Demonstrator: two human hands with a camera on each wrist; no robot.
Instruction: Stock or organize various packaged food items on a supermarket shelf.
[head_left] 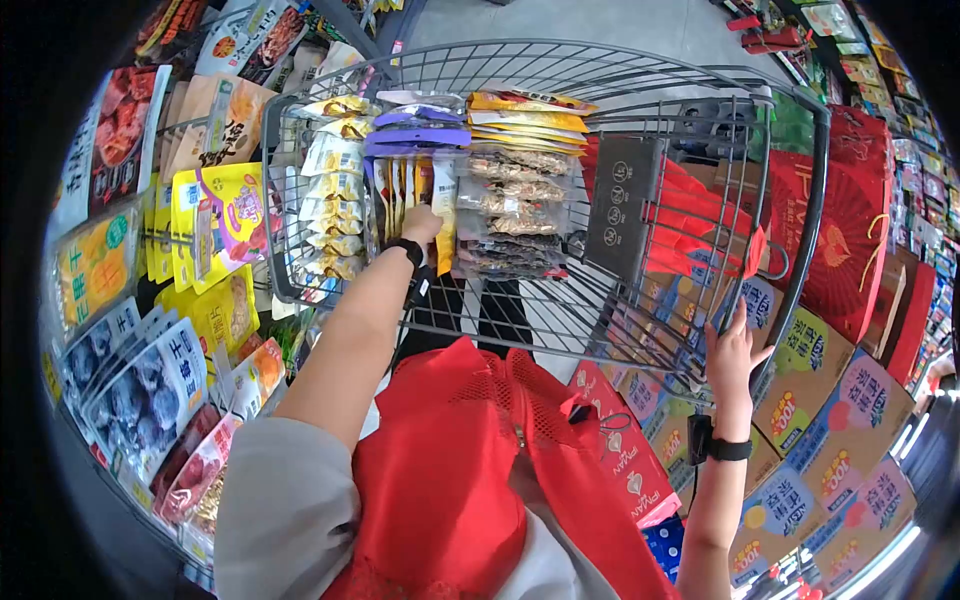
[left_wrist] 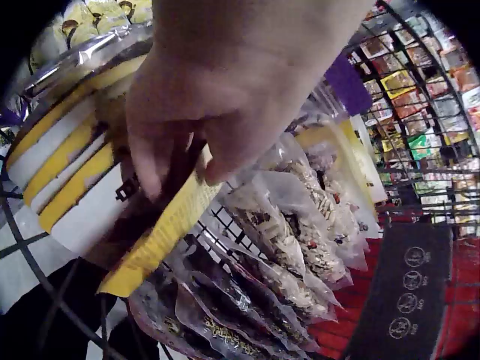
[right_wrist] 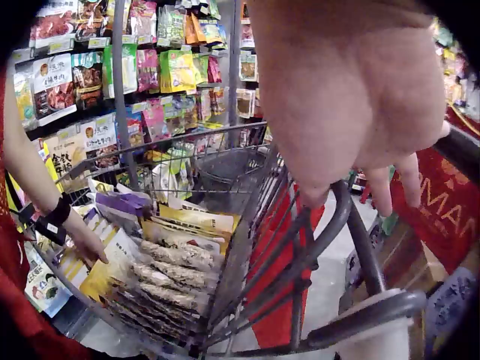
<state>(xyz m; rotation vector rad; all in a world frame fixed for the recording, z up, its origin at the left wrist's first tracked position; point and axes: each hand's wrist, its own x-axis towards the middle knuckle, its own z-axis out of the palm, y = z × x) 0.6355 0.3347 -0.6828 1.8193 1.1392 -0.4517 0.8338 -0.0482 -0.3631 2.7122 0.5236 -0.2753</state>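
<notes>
I register packet rows [head_left: 515, 190] side by side inside the cart [head_left: 620, 50]; hanging packages [head_left: 235, 215] to its left, cartons [head_left: 845, 425] to its right.

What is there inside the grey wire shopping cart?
White packets, purple packets, clear plastic packets, and the left hand pinching a yellow packet. Most faces are covered by neighbouring packets.

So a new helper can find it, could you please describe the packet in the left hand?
In the shopping cart, find the clear bags of dried food. Right beside them, at the end of the row of yellow-and-white packets, is the packet with a yellow side. It alone is pinched by the left hand.
</notes>
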